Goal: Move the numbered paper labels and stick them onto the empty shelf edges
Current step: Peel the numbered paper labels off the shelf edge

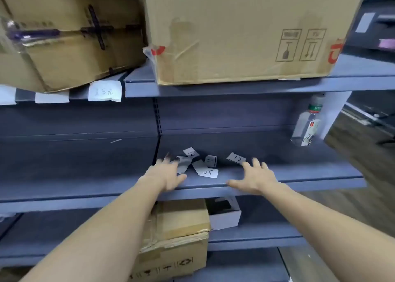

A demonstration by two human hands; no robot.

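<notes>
Several small white paper labels lie loose on the middle grey-blue shelf (310, 175): one marked 10 (190, 152), a curled one marked 11 (210, 161), one marked 12 (236, 158), one marked 55 (206, 170) and a blank-looking one (183, 163). My left hand (164, 174) reaches over the shelf with straight, spread fingers, its fingertips at the blank-looking label. My right hand (255, 178) hovers spread just in front of the label marked 12, holding nothing. The shelf's front edge (320, 185) is bare.
Two large cardboard boxes (235, 31) (64, 36) sit on the upper shelf, whose edge at the left carries a stuck label (105, 91). A clear plastic bottle (307, 121) stands at the right end of the middle shelf. Another cardboard box (181, 234) sits below.
</notes>
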